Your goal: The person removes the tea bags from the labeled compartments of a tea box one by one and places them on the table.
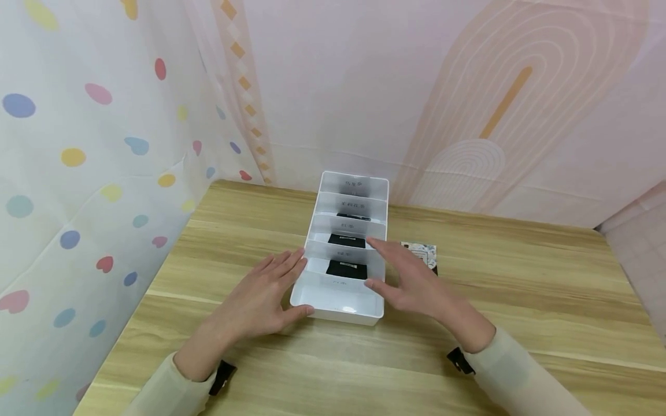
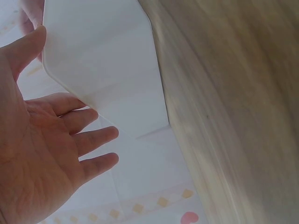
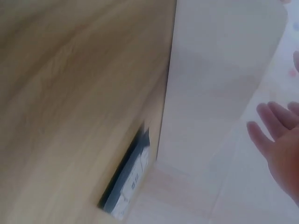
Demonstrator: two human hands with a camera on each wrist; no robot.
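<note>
A long white divided box (image 1: 333, 296) stands on the table, its compartments in one row running away from me, with small dark lettering on the dividers. Flat black packets (image 1: 346, 270) lie in several middle compartments; the front one holds nothing. My left hand (image 1: 262, 297) is at the box's near left side, fingers extended along the rim and thumb by the front corner. Over the right rim, my right hand (image 1: 416, 283) has its fingers and thumb spread apart, holding nothing. The left wrist view shows the left fingertips right at the box's side wall (image 2: 107, 56).
Just right of the box, partly behind my right hand, lies a small patterned packet (image 1: 424, 252) with a dark edge. A wood-grain table (image 1: 520, 300) spans the view. Printed cloth (image 1: 333, 86) hangs behind it, and dotted cloth (image 1: 119, 190) hangs on the left.
</note>
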